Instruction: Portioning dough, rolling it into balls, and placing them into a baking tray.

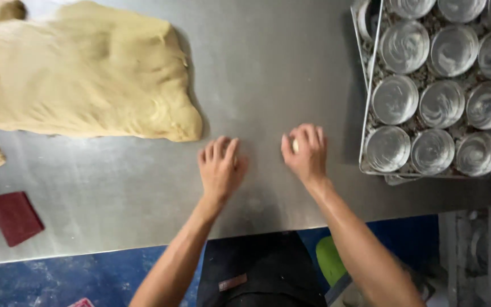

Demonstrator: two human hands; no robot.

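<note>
on the steel desk, near its front edge, two small pieces of dough are being worked, one under each hand. the right hand is cupped with the fingers curled together over a small pale dough ball, of which only a little is seen between the fingers. the left hand is laid flat-cupped on the desk, fingers close together; a piece is probably covered by it, but this cannot be told for sure, because nothing of it is shown.

the dough is judged to be soft, light and a bit sticky, so it is easily deformed by a strong grip. it is best taken from above with a loose, rounded palm, the pressure being kept on the sides and not on the top.

to the far left, well apart from the hands, a large mass of dough is spread. a dark red scraper is lying near the left front corner. at the right, a tray with round metal tins is placed just beside the right hand.
</note>
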